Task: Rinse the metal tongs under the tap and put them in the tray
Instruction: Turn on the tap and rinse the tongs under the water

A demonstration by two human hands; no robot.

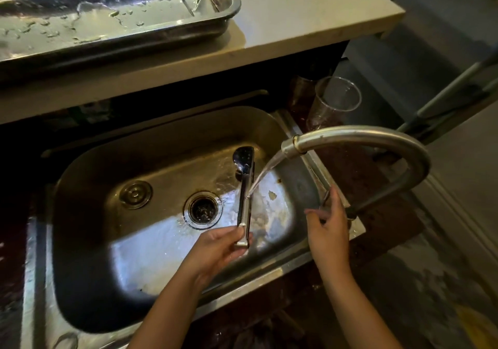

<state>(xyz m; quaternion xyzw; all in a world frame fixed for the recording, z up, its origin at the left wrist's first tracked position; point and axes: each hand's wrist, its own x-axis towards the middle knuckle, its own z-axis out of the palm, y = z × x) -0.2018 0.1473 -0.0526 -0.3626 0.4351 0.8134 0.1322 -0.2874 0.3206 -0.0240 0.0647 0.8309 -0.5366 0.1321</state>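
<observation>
My left hand [218, 249] grips the hinge end of the metal tongs [244, 187], which point away from me over the steel sink [89, 176]. Water runs from the curved tap [377, 138] and strikes the tongs about halfway along. My right hand [327, 222] rests at the tap's lever [326, 199] by the sink's right rim, fingers around it. A wet steel tray [215, 22] sits on the raised counter beyond the sink, at the top left.
A clear plastic cup [334, 100] stands behind the sink's right corner. The drain [202, 209] and a round plug [135, 194] lie in the sink bottom. The pale counter [310, 17] extends right of the tray.
</observation>
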